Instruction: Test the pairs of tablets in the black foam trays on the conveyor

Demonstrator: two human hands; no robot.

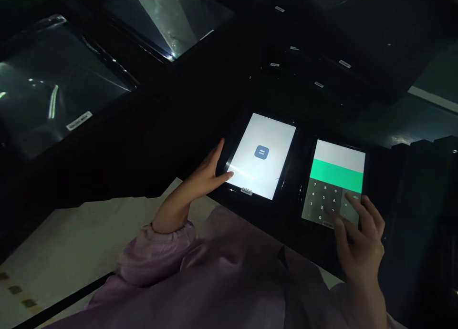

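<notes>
Far left, 2 dark wrapped tablets (pixel 53 95) lie under shiny film; the nearer one has a white label (pixel 79 120). Below them is a pale counter (pixel 71 243), dim, with a dark strip across its near edge. A purple sleeve (pixel 214 272) fills the bottom middle.

Left hand (pixel 203 179): open, fingers straight and close together. It lies along the left edge of the white tablet (pixel 257 171), thumb tip touching the screen's bottom-left corner. No pinch visible. That tablet is lit, with a blank white screen and 1 small blue icon at its centre. It lies flat, tilted to the right, just right of the hand.

Just beside it, a narrow dark gap away, is the keypad tablet (pixel 336 176), also lit: pale strip on top, green band below, then a grey number pad.

Right hand (pixel 359 243): loosely spread over the pad's lower right, holding nothing. The forefinger tip touches the pad's right column and the thumb rests near the bottom edge.

Behind both, a dark stack (pixel 315 71) of unlit devices carries small white tags; too dark to count.
</notes>
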